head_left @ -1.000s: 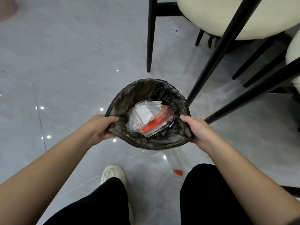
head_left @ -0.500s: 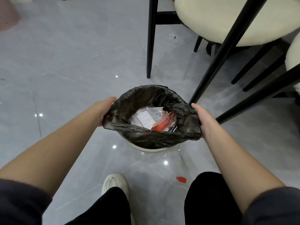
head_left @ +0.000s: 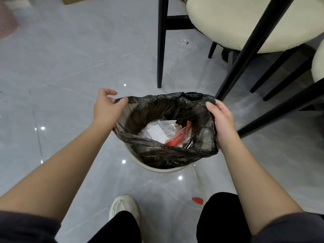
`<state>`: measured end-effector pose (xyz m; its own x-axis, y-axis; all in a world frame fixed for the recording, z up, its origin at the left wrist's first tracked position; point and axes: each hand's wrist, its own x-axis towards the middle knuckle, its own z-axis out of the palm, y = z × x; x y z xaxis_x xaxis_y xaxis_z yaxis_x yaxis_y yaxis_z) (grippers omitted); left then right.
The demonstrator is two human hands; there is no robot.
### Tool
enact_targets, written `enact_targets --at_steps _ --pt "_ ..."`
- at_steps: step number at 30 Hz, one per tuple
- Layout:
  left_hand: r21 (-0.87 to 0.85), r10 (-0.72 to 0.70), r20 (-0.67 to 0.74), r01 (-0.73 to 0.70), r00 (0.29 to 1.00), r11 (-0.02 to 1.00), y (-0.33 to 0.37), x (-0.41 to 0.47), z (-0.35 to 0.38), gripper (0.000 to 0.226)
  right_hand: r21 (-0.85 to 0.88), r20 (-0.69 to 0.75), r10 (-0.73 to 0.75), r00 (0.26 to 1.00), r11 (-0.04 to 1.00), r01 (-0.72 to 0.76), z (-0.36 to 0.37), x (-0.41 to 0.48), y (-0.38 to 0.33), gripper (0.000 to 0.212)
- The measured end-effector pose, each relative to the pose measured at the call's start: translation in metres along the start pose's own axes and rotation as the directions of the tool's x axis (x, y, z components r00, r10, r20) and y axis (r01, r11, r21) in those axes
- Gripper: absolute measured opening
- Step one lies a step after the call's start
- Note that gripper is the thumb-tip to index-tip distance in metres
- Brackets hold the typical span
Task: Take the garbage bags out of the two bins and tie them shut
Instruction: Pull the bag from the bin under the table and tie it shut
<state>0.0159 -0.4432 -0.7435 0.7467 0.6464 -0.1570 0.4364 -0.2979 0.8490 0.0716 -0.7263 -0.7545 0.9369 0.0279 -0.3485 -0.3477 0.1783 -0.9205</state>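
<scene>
We see a black garbage bag (head_left: pixel 166 155) in the middle of the frame, sitting in a cream bin (head_left: pixel 157 170). Only the bin's near rim shows, below the crumpled plastic. The bag's mouth is off the rim and gapes open, standing above the bin.

The left hand (head_left: pixel 107 106) is at the bag's upper left edge. Its thumb lies on the plastic and its fingers curl behind, so it pinches the rim there. The right hand (head_left: pixel 222 121) is on the opposite side, with its fingers curled over the right edge and gripping a bunched fold of the bag.

Inside the bag we can make out clear plastic wrapping, a white paper slip (head_left: pixel 157 135) and a red wrapper (head_left: pixel 178 139) just right of the slip.

The bin stands on a glossy grey tiled floor (head_left: pixel 70 76). A small red scrap (head_left: pixel 197 200) lies on the tiles at lower right of the bin. A white shoe (head_left: pixel 124 206) and black trouser legs show along the bottom edge.

In the upper right are a chair with a cream seat (head_left: pixel 236 20) and black legs, one leg ending just beside the bag's far right corner. A pink perforated basket (head_left: pixel 7 23) sits at the upper left edge.
</scene>
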Motion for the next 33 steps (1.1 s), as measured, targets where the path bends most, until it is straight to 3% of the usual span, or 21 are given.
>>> enact_targets --at_steps 3,5,9,12,15,17,27,30,33 --pt "0.207 -0.332 0.169 0.296 0.928 0.933 0.004 0.011 -0.004 0.059 -0.121 -0.104 0.202 0.974 0.969 -0.214 0.006 0.002 -0.007 0.031" --pt "0.189 -0.403 0.248 0.364 0.881 0.912 0.008 0.016 -0.003 0.055 -0.144 -0.097 0.290 0.952 0.943 -0.301 0.009 0.007 -0.014 0.040" --pt "-0.014 -0.328 0.208 0.338 0.921 0.941 0.018 0.024 0.009 0.017 -0.112 -0.068 0.260 0.963 0.957 -0.267 0.018 0.019 -0.015 0.024" --pt "-0.212 -0.170 0.104 0.189 0.980 0.959 0.017 0.027 0.013 0.022 0.067 -0.061 0.150 0.987 0.987 -0.146 0.019 0.021 -0.018 0.016" --pt "-0.215 0.071 0.032 -0.063 0.997 0.975 0.011 0.018 0.005 0.027 0.198 -0.009 0.019 1.000 0.980 -0.017 0.011 0.016 -0.022 0.031" --pt "-0.214 0.138 -0.001 -0.135 0.990 0.967 0.005 0.014 -0.003 0.032 0.204 -0.002 -0.033 0.999 0.978 0.033 0.003 0.012 -0.025 0.035" --pt "-0.180 -0.071 -0.236 0.028 0.969 0.983 -0.014 0.019 -0.014 0.033 0.055 -0.182 -0.115 0.977 0.990 0.127 -0.014 0.010 -0.024 0.036" --pt "-0.079 -0.136 -0.219 0.121 0.966 0.989 -0.014 0.022 -0.022 0.022 -0.041 -0.237 -0.088 0.968 0.996 0.080 -0.016 0.009 -0.024 0.029" --pt "0.023 -0.128 -0.126 0.132 0.984 0.991 -0.014 0.024 -0.029 0.027 -0.158 -0.270 -0.061 0.961 0.987 0.019 -0.019 0.009 -0.027 0.018"
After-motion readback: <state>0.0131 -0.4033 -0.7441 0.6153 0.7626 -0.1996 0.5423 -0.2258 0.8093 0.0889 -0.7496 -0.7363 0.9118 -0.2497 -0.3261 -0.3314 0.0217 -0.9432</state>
